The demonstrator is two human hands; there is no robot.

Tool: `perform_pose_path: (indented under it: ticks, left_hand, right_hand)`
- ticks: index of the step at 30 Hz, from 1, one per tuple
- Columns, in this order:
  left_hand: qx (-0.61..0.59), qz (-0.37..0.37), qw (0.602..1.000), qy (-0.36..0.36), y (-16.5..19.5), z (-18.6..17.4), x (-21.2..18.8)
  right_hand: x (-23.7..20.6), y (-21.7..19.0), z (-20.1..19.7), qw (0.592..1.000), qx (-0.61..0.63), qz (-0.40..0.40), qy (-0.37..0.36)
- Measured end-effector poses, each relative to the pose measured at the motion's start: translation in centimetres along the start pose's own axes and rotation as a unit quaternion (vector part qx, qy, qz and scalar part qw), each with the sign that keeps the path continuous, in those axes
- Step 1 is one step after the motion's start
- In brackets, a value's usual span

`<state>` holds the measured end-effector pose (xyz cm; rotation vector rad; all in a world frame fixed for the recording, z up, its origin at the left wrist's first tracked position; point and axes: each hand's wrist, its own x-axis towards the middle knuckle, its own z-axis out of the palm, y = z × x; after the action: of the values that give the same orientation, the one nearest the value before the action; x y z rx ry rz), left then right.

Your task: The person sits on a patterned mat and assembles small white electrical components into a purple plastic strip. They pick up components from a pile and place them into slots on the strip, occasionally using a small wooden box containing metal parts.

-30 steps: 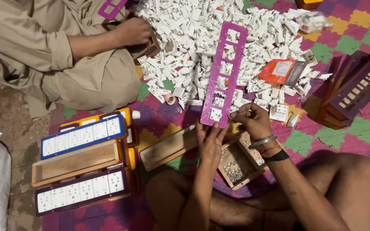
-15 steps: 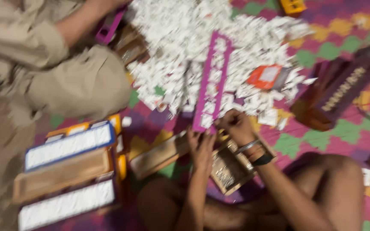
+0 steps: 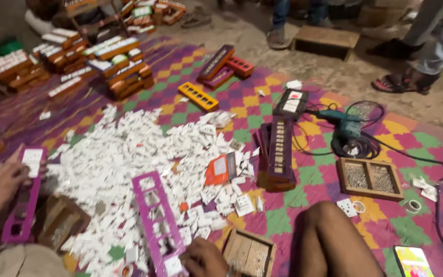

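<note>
- At the far left, a co-worker's hand (image 3: 1,187) grips the top of a magenta plastic frame with rectangular cut-outs (image 3: 22,205), which lies on the floor mat beside a small wooden tray (image 3: 62,220).
- Behind it, at upper left, stacks of wooden boxes with white fronts (image 3: 103,61) stand on the chequered woven mat of purple, green and yellow (image 3: 278,220).
- A broad heap of small white plastic pieces (image 3: 114,154) covers the middle-left of the mat.
- On the near edge of that heap lies a second long magenta plastic frame with a row of square openings (image 3: 157,218), tilted slightly, its lower end just by the person's hand.
- The person's right hand (image 3: 203,259) sits at the bottom edge, fingers curled, touching the frame's lower end; whether it truly clasps the frame I cannot tell, since the view cuts it off.
- The left hand is out of view.
- Just right of that hand is an open wooden box of small metal parts (image 3: 247,254), then the person's bare knee (image 3: 329,236).
- An orange packet (image 3: 220,169) rests on the heap's right edge, near a dark wooden frame with a slotted front (image 3: 278,154).
- Further right lie a teal power drill with a coiled black cable (image 3: 347,128) and a two-compartment wooden tray of screws (image 3: 370,178).
</note>
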<state>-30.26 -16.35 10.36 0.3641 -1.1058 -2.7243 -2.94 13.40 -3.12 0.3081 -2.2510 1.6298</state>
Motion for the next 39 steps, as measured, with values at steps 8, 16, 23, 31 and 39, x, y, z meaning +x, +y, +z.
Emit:
perform_pose_path:
  ticks: [8, 16, 23, 31, 39]
  left_hand:
    - [0.0, -0.032, 0.999, -0.017, 8.7, 8.5, 2.1]
    - [0.013, -0.022, 1.0, -0.015, 8.9, 6.8, 1.0]
    - [-0.059, -0.022, 0.995, 0.073, -22.8, -7.1, -28.7]
    - [-0.101, -0.057, 0.985, 0.129, -24.1, -9.8, -30.2]
    - [-0.104, -0.032, 0.988, 0.105, -24.1, -9.8, -30.2]
  right_hand:
    - [-0.4, 2.5, 0.4, 1.0, 0.001, -0.008, 0.006]
    - [-0.9, 2.7, 0.7, 0.999, -0.037, 0.017, -0.018]
    - [-4.1, -0.3, -1.0, 0.998, 0.014, 0.049, -0.049]
    - [-3.0, -3.1, -2.0, 0.987, 0.069, 0.084, -0.118]
    - [-3.4, -1.3, -2.2, 0.984, 0.015, 0.063, -0.164]
